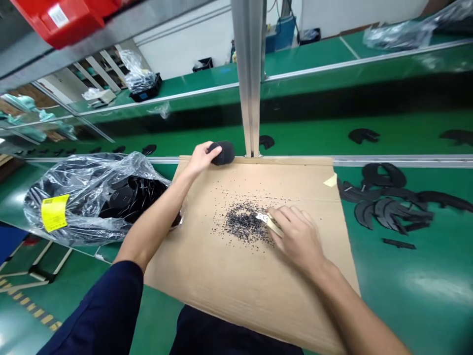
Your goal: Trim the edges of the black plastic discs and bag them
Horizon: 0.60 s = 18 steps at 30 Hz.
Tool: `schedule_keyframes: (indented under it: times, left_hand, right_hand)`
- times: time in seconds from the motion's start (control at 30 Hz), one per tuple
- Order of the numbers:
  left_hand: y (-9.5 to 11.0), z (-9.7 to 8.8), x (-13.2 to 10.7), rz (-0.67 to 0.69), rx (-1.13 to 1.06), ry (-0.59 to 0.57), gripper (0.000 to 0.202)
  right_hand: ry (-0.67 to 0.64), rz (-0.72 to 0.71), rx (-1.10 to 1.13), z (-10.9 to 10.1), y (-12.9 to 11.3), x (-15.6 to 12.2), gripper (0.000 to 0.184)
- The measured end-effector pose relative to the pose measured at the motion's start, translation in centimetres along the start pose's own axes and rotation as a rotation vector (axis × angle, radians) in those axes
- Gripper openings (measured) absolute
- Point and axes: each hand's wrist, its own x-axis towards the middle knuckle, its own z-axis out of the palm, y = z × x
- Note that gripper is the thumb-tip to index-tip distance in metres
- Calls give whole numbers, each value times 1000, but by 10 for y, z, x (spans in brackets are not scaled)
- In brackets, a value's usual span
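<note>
My left hand [201, 159] is closed around a black rounded plastic piece [223, 153] at the far edge of the cardboard sheet [221, 276]. My right hand [295, 234] grips a small tool with a cream handle [274, 227] and a pale, oddly shaped head; its exact kind cannot be made out. The head of this tool sits over a scattered heap of tiny black plastic bits [244, 224] in the middle of the cardboard.
To the left, a clear plastic bag [88, 197] with a yellow label holds many black discs. Curved black parts [391, 207] lie on the green table at right. A metal post [249, 74] rises behind the cardboard; beyond it runs a green belt [306, 138] carrying black parts.
</note>
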Motion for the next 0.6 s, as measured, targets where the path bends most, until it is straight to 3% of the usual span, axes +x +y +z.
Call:
schedule_keyframes:
  times: [0.07, 0.17, 0.27, 0.4, 0.43, 0.5, 0.6]
  left_hand:
    - [-3, -1, 36, -17, 69, 14, 21]
    - [-6, -2, 62, 7, 179, -12, 10]
    - [-10, -8, 70, 30, 318, -108, 14]
    - [-16, -16, 78, 20, 469, -206, 4]
    - [-17, -16, 80, 14, 493, -216, 12]
    - [-17, -12, 83, -1, 527, -224, 24]
    - [-9, 7, 87, 10, 523, -213, 19]
  right_hand:
    - [-11, 14, 1, -1, -1, -2, 21]
    - [-36, 42, -2, 0, -2, -6, 25]
    - [-57, 61, 2, 2, -3, -8, 28]
    - [-27, 55, 12, 2, -5, -9, 26]
    - [-4, 56, 16, 1, -6, -10, 24]
    - [42, 60, 21, -1, -8, -10, 21]
    - [31, 73, -8, -3, -8, -10, 22]
